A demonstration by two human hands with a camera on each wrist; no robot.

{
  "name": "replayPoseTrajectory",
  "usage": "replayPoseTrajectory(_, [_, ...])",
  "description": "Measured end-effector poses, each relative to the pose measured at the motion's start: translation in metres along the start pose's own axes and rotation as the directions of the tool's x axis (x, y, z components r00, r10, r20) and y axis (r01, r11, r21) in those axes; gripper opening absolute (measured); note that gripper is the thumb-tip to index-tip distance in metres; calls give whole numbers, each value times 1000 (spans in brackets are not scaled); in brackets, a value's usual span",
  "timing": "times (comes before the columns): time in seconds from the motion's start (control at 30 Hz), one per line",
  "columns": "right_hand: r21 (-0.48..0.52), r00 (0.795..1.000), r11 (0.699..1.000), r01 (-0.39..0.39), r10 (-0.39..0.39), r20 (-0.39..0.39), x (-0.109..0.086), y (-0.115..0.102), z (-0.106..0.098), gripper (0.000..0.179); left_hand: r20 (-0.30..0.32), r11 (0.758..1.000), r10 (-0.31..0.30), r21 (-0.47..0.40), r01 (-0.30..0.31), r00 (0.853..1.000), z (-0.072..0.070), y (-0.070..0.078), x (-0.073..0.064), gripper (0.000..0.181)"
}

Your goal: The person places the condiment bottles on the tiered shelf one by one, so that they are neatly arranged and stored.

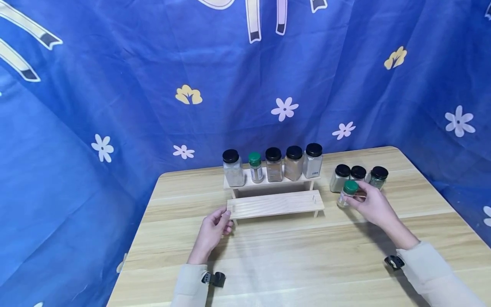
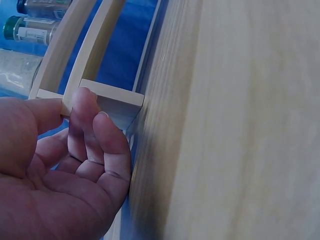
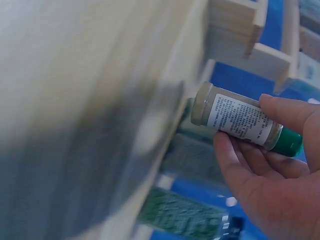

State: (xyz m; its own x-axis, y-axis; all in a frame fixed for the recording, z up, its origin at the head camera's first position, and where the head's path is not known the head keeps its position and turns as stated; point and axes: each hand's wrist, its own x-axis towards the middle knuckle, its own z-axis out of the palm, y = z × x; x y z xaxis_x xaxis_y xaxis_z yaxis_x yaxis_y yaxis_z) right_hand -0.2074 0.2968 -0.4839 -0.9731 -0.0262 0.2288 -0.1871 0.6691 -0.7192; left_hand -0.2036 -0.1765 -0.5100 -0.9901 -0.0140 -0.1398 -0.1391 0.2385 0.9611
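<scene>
My right hand (image 1: 374, 207) grips a small spice jar (image 3: 240, 116) with a green cap and a white printed label, just in front of the black-capped jars at the right. With thumb and fingers, my left hand (image 1: 215, 228) pinches the left end of the lower shelf of a two-tier wooden rack (image 1: 274, 204). No jars stand on that lower shelf. Along the upper shelf are several jars: a black-capped one (image 1: 234, 172) at the left end, a green-capped one (image 1: 255, 168) beside it, then brown-filled jars (image 1: 274, 169) and a pale one (image 1: 313, 164).
Three black-capped jars stand right of the rack: a pale one (image 1: 339, 181), one partly hidden behind the right hand (image 1: 358, 172), and one with green contents (image 3: 182, 212). A blue patterned curtain (image 1: 238, 85) hangs behind the wooden table (image 1: 291, 260).
</scene>
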Motion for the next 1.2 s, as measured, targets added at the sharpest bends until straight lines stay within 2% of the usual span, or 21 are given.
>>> replayPoseTrajectory(0.17, [-7, 999, 999, 37, -37, -36, 2, -26, -2, 41, -3, 1000, 5, 3, -5, 1000, -2, 2, 0, 48])
replayPoseTrajectory(0.27, [23, 998, 998, 59, -58, -36, 4, -45, 1, 37, -6, 1000, 4, 3, -4, 1000, -3, 2, 0, 48])
replayPoseTrajectory(0.5, [87, 994, 991, 100, -104, 36, 9, -83, 20, 37, -5, 1000, 1, 9, -1, 1000, -1, 2, -1, 51])
replayPoseTrajectory(0.67, [138, 984, 982, 129, -144, 105, 18, -111, 41, 37, -9, 1000, 1, 11, -1, 1000, 1, 0, -3, 52])
replayPoseTrajectory(0.83, [150, 972, 974, 168, -189, 140, 24, -138, 73, 38, -13, 1000, 7, 5, -7, 1000, 0, -1, -2, 50])
replayPoseTrajectory(1.0, [207, 949, 954, 216, -255, 184, 31, -159, 107, 37, -9, 1000, 11, 2, -11, 1000, 0, 1, -2, 49])
replayPoseTrajectory(1.2, [282, 921, 927, 248, -316, 230, 38, -181, 138, 37, -1, 1000, 8, 9, -8, 1000, 0, 3, -3, 49])
